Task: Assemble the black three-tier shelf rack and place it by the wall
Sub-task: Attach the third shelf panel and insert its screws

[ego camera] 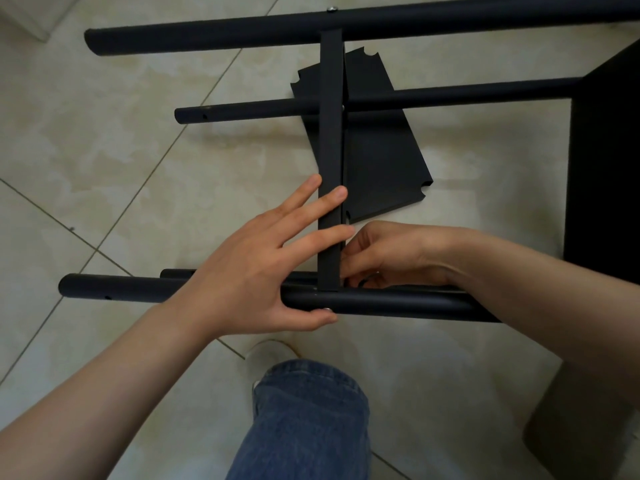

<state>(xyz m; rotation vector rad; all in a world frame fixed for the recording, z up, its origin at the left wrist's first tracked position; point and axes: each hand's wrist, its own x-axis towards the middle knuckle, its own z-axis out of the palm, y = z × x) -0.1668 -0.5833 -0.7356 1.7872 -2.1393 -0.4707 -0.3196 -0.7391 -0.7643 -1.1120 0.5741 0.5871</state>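
Rack [346,26] part-built, lying on its side on the tiled floor [104,150], tubes running left-right.

Near tube [114,288]: left end free, open hole visible in its side.

Left hand [256,271]: fingers straight and spread apart, laid flat across the shelf edge [330,161]. Thumb tucked under the near tube, just beside a screw head [326,309].

Shelf edge stands crosswise between the far and near tubes, seen edge-on.

Loose panel [377,147] lies flat on the floor beneath the frame, notched corners showing.

Right hand [391,254]: fingers curled in behind the shelf edge where it meets the near tube. Cannot tell whether they pinch anything, as the tips are hidden.

End panel [602,150] at far right, joined to the tubes.

Jeans leg [304,420] and shoe [273,351] below
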